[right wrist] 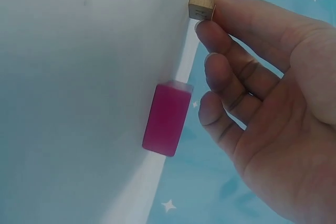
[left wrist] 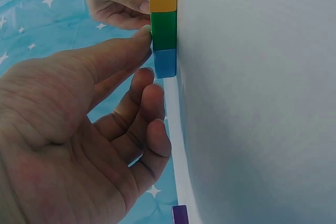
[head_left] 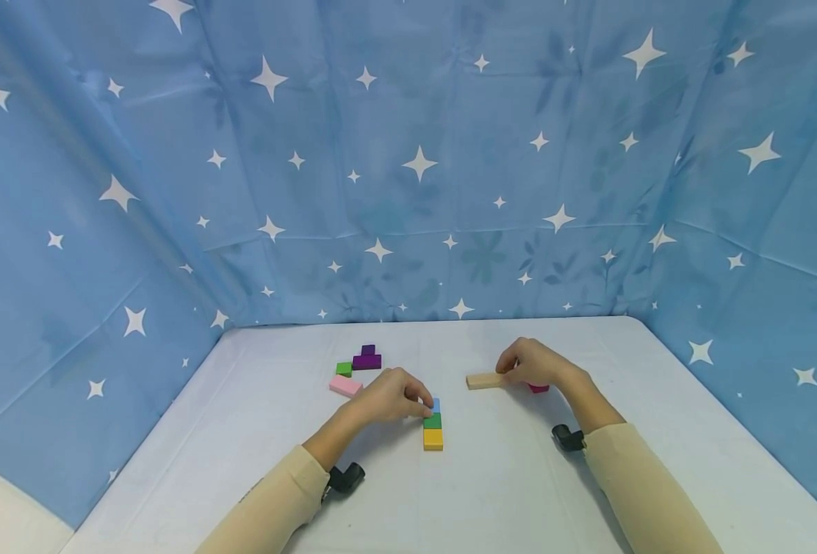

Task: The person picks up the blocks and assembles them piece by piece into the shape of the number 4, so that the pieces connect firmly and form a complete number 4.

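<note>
Plain wooden block [head_left: 483, 382], long and pale, lies crosswise ahead of you, slightly right of the middle of a white table [head_left: 491, 492]. Your right hand [head_left: 535, 362] pinches its right end between thumb and fingers, the other fingers loosely bent; whether the block rests fully on the tabletop is hard to tell. Just beside that hand, partly hidden by it in the head view, is a magenta block [right wrist: 167, 121].

Near the centre, three blocks touch in a straight row leading away from you: yellow block [head_left: 432, 439] nearest, green block [head_left: 432, 421] in the middle, blue block [head_left: 436, 405] farthest. Your left hand [head_left: 395, 396] reaches in from the left, thumb and forefinger tips at the green and blue pieces, the remaining fingers loosely curled. You cannot tell from these views whether it grips them or only touches.

Beyond your left hand sits a small group: pink block [head_left: 346, 385], set at an angle, then lime-green block [head_left: 344, 369], purple block [head_left: 367, 362] and, behind that, dark purple block [head_left: 368, 349].

Both your sleeves [head_left: 647, 492] are beige. A blue curtain [head_left: 436, 115] with white stars surrounds the table.
</note>
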Action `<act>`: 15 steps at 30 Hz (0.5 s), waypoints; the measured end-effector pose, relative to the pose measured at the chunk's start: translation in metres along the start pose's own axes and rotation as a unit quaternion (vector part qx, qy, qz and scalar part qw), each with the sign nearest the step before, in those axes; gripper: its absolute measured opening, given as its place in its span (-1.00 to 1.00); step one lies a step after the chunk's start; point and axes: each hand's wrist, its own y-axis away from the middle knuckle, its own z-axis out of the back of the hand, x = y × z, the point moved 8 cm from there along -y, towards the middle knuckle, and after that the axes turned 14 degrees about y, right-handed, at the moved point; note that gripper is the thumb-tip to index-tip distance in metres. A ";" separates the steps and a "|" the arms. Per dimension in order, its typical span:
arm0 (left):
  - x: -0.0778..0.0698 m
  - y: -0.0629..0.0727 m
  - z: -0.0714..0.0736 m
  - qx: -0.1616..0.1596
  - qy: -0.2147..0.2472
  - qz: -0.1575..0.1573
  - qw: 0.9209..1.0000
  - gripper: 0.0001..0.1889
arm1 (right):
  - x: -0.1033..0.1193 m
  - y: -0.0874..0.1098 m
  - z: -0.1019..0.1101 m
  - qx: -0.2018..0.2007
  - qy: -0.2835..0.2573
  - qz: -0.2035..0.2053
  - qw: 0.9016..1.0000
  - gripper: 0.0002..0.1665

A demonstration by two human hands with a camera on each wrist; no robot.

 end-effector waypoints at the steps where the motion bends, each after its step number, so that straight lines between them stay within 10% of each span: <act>1: 0.000 0.000 0.000 0.000 0.000 0.001 1.000 -0.96 | 0.001 0.000 0.000 -0.001 0.001 0.004 1.000 -0.86; 15: 0.000 0.000 0.000 -0.001 0.001 0.000 1.000 -0.94 | 0.015 -0.003 -0.005 0.007 -0.010 0.009 1.000 -0.87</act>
